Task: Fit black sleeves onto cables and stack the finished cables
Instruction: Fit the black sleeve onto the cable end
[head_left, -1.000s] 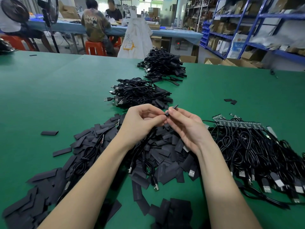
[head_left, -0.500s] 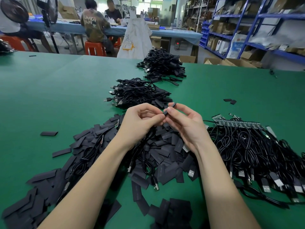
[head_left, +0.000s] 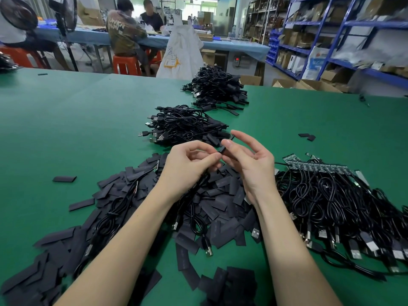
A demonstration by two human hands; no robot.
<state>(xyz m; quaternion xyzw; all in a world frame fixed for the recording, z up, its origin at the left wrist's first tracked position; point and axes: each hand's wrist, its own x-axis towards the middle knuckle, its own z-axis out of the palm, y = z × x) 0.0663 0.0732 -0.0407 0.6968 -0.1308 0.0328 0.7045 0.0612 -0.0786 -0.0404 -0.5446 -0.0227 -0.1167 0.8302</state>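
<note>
Above a heap of flat black sleeves (head_left: 220, 202), my left hand (head_left: 189, 166) pinches the end of a black cable (head_left: 196, 195) whose loops hang down over the heap. My right hand (head_left: 249, 160) pinches a black sleeve (head_left: 224, 149) at that cable end, with the other fingers spread. Unsleeved cables (head_left: 331, 206) with small circuit boards lie in a spread to the right. Two stacks of sleeved cables sit beyond my hands: the near stack (head_left: 183, 127) and the far stack (head_left: 218, 89).
Loose sleeves (head_left: 64, 179) lie scattered on the green table (head_left: 66, 129), two more sleeves (head_left: 307, 136) to the right. People sit at a blue table (head_left: 231, 44) behind. A white sack (head_left: 181, 51) and blue shelving (head_left: 331, 36) stand past the far edge.
My right hand's fingers have opened and spread, and the sleeve now sits further along the cable end between both hands. The hands stay in the same place.
</note>
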